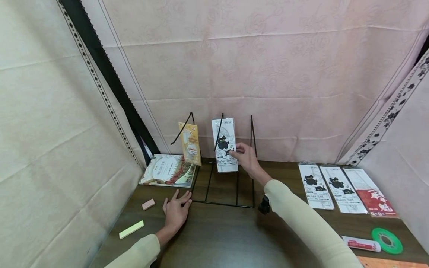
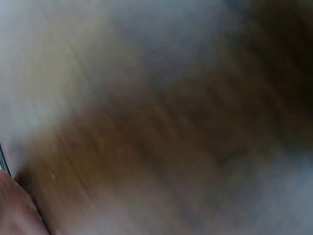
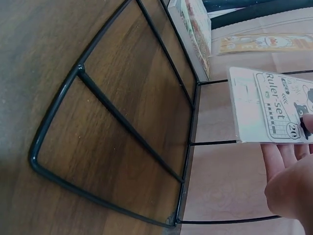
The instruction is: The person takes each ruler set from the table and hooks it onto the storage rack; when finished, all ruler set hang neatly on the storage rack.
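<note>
A flat white "Ruler-set" pack [image 1: 225, 149] with a black cat print is at the middle prong of a black wire rack [image 1: 221, 204]; the prong crosses in front of its upper part. My right hand [image 1: 248, 160] pinches the pack at its right edge, thumb on the front, fingers behind, as the right wrist view shows. My left hand [image 1: 177, 212] lies with spread fingers on the table beside the rack's front left corner; whether it touches the wire I cannot tell. On the left prong hangs a yellow pack [image 1: 191, 144]. The left wrist view is blurred, mostly brown wood.
A book [image 1: 169, 170] lies left of the rack. Nearer are a pink block [image 1: 148, 204] and a pale green strip [image 1: 131, 230]. To the right lie two cat-print packs [image 1: 315, 187], a red-and-white pack [image 1: 373, 195], a white-and-red tube [image 1: 362, 244] and a green ring [image 1: 376, 235].
</note>
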The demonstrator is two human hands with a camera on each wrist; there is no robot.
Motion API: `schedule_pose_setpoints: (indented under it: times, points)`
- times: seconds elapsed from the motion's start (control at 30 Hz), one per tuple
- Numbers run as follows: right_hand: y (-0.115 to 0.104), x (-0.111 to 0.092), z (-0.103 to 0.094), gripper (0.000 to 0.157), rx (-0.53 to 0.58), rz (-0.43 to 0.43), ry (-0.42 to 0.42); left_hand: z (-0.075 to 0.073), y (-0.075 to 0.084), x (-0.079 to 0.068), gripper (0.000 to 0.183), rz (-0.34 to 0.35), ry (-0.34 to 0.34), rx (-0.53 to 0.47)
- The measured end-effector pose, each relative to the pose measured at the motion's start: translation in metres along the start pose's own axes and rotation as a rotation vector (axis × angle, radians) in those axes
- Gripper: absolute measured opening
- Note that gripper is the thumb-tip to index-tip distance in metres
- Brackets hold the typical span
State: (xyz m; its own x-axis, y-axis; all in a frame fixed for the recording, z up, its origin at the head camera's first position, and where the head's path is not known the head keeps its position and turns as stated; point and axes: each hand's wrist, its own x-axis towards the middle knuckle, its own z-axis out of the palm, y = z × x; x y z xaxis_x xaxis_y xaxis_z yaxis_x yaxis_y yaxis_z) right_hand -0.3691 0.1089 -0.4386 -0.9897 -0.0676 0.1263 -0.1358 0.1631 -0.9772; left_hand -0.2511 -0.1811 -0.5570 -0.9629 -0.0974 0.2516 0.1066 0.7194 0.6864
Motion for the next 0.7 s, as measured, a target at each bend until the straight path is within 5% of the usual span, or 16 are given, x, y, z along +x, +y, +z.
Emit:
schedule_pose_setpoints:
  times: [0.23,0.7]
  points:
    - [0.006,0.006,0.002,0.022,-0.115,-0.005,0.025,0.002,0.001,0.000,0.034,-0.005,0.007,0.002]
    - [0.018,0.011,0.006,0.023,-0.027,0.003,0.016,0.000,0.002,0.000,0.034,-0.005,0.000,0.004]
